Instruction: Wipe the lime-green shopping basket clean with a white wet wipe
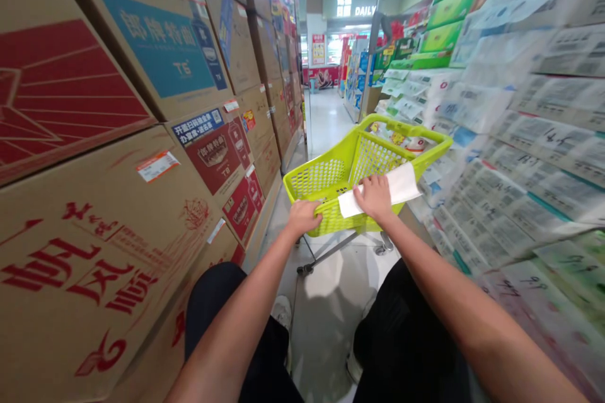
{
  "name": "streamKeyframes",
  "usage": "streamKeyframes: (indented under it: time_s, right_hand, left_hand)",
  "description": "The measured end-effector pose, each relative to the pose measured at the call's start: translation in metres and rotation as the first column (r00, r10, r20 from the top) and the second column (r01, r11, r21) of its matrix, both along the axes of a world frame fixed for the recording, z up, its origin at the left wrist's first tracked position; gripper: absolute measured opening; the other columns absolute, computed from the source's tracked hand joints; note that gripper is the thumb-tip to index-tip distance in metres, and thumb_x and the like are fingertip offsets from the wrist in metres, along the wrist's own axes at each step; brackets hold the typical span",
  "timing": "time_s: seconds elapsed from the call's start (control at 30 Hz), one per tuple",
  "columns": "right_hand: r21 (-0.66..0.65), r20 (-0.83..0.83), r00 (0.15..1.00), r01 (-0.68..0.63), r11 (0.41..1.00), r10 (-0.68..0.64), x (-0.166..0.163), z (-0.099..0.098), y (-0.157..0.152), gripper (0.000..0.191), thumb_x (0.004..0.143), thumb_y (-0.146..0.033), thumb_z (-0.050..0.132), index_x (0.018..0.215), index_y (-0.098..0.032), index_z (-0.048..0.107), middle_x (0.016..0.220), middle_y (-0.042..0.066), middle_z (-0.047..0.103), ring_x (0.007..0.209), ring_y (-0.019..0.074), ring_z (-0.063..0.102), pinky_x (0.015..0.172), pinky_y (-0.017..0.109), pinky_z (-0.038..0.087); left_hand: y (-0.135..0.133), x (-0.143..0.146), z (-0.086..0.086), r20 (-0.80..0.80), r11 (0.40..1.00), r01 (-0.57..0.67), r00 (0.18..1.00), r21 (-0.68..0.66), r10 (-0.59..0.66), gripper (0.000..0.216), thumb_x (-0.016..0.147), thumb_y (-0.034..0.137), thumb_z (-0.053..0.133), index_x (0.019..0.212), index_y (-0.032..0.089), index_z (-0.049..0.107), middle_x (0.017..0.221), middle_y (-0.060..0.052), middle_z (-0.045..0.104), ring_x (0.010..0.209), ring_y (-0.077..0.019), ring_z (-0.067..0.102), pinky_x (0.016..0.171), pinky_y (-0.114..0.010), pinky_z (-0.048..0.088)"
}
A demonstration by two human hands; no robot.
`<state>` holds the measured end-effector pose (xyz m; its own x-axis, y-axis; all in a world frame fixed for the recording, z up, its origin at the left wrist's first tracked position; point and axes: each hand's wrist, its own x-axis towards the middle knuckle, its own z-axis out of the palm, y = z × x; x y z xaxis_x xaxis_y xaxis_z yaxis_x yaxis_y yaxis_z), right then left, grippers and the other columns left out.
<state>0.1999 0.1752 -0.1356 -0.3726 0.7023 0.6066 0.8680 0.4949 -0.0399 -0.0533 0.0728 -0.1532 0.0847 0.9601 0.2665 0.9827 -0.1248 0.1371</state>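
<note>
Both arms (239, 305) outstretched, fingers (375, 181) curled

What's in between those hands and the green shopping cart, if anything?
White paper lies over the near edge of the green shopping cart, under the right hand; whether any fingers touch the cart beneath is hidden. Nothing visible stands between the left hand and the cart.

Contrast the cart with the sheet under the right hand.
The cart is yellow-green; the sheet is white. The cart's sides are perforated; the sheet looks plain. The cart stands on wheels, whereas the sheet lies across its near rim. Both are held: the left hand grips the cart, the right hand the sheet.
</note>
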Motion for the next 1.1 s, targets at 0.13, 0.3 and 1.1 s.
streamKeyframes:
  time_s: [0.13, 0.3, 1.1]
  right_hand:
    - [-0.038, 0.043, 0.986, -0.157, 0.987, 0.159, -0.032, -0.020, -0.042, 0.049, 0.114, -0.053, 0.041, 0.129, -0.017, 0.071, 0.123, 0.016, 0.070, 0.124, 0.0353, 0.057, 0.125, 0.052, 0.032]
    - [-0.123, 0.113, 0.946, -0.291, 0.949, 0.304, 0.000, -0.009, -0.040, 0.052, 0.114, -0.060, 0.040, 0.129, -0.020, 0.070, 0.122, 0.014, 0.070, 0.118, 0.0325, 0.060, 0.114, 0.046, 0.041]
    - [-0.347, -0.103, 0.975, -0.220, 0.912, 0.196, 0.060, -0.040, -0.072, 0.061, 0.114, -0.059, 0.035, 0.143, -0.014, 0.065, 0.186, 0.021, 0.026, 0.176, 0.0365, 0.013, 0.140, 0.059, 0.023]
  left_hand:
    - [-0.011, 0.024, 0.004, -0.006, 1.000, -0.015, 1.000, -0.009, 0.014, 0.029, 0.099, 0.044, 0.066, 0.110, 0.023, 0.084, 0.108, -0.012, 0.085, 0.103, -0.0315, 0.080, 0.091, -0.040, 0.053]
    - [-0.036, 0.050, 0.005, 0.002, 1.000, -0.028, 1.000, 0.010, 0.028, 0.026, 0.101, 0.035, 0.064, 0.115, 0.019, 0.079, 0.114, -0.014, 0.084, 0.110, -0.0324, 0.078, 0.096, -0.042, 0.053]
    - [-0.033, 0.022, 0.010, -0.253, 0.989, 0.139, 0.956, -0.060, -0.149, 0.063, 0.109, 0.070, 0.054, 0.101, 0.016, 0.087, 0.094, -0.017, 0.085, 0.098, -0.0335, 0.080, 0.102, -0.049, 0.046]
